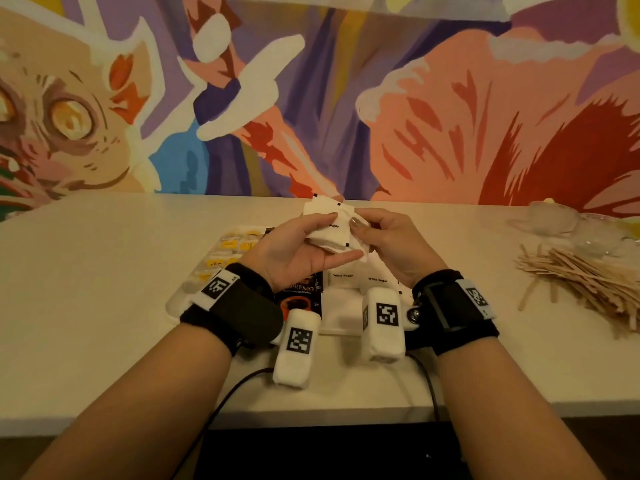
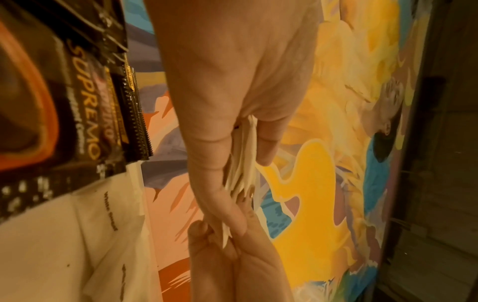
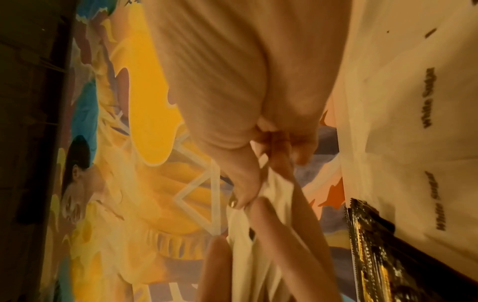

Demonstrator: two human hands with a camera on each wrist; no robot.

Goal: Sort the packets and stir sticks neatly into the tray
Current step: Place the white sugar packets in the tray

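Most packets already sit in the tray (image 1: 175, 299), I judge: yellow packets (image 1: 227, 252) fill its left part, black coffee packets (image 1: 299, 299) the middle, white sugar packets (image 1: 360, 278) the right. Above the tray, my left hand (image 1: 294, 252), palm up, pinches a fanned sheaf of sugar packets (image 1: 332, 230) between thumb and fingers. My right hand (image 1: 388, 242) meets it from the other side, thumb and curled fingers pinching the same sheaf. Farther right, the stir sticks (image 1: 588, 282) lie in a loose heap on the table (image 1: 104, 244), well apart from the tray, not yet sorted.
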